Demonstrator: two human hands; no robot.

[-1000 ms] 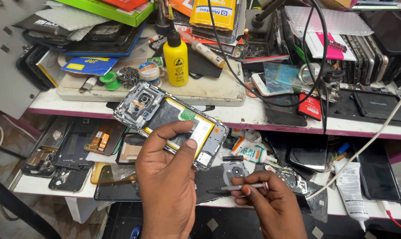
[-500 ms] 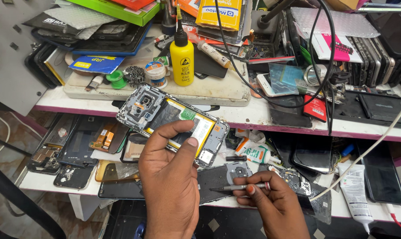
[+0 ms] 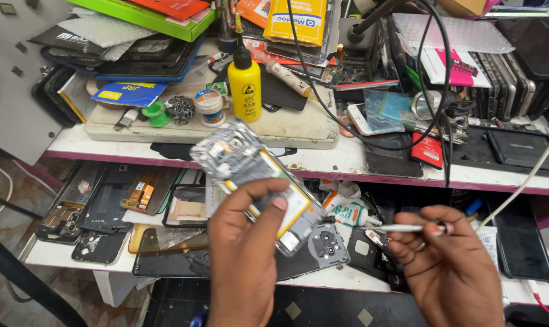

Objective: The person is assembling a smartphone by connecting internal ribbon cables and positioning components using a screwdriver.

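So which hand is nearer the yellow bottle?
Left. The left hand sits below the yellow bottle, holding the opened phone; the right hand is far off to the side.

Head camera looks steeply down (close in) at a cluttered workbench (image 3: 323, 162).

Across my desk (image 3: 323, 162) a green flat box (image 3: 142, 17) is lying top left, a yellow packet (image 3: 297, 21) is standing at the back, a blue card (image 3: 120, 94) is resting below the box, a yellow labelled bottle (image 3: 245, 85) is standing centre, and a pink-and-white packet (image 3: 449, 65) is leaning right.
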